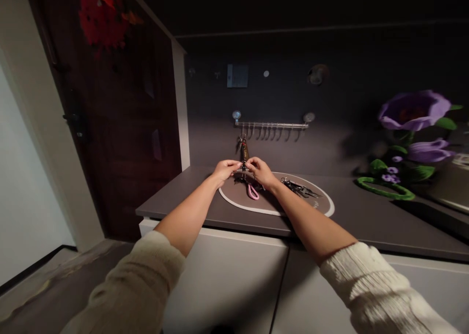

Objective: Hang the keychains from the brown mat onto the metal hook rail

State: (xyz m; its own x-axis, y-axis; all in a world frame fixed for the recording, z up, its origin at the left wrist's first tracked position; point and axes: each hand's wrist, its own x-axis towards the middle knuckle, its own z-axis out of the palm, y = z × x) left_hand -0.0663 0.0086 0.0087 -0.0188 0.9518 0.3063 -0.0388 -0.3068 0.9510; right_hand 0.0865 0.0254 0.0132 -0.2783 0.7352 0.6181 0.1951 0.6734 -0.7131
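Note:
Over the oval mat (pixel 234 203), my left hand (pixel 226 171) and my right hand (pixel 261 172) meet fingertip to fingertip. Both pinch a small dark metal key ring (pixel 244 166) between them. A pink loop strap (pixel 252 191) lies on the mat just below my right hand, near some dark keys under the ring. Behind my fingers, a keychain with a brown tag (pixel 245 150) hangs from the left end of the hook rail (pixel 273 125). Another bunch of keys (pixel 300 188) rests on the right half of the mat.
The mat lies on a dark counter (pixel 172 193) above white cabinet doors (pixel 227 270). Purple artificial flowers (pixel 414 112) with a green looped base stand at the right. A dark red door (pixel 139 129) is at the left. Small fixtures dot the wall.

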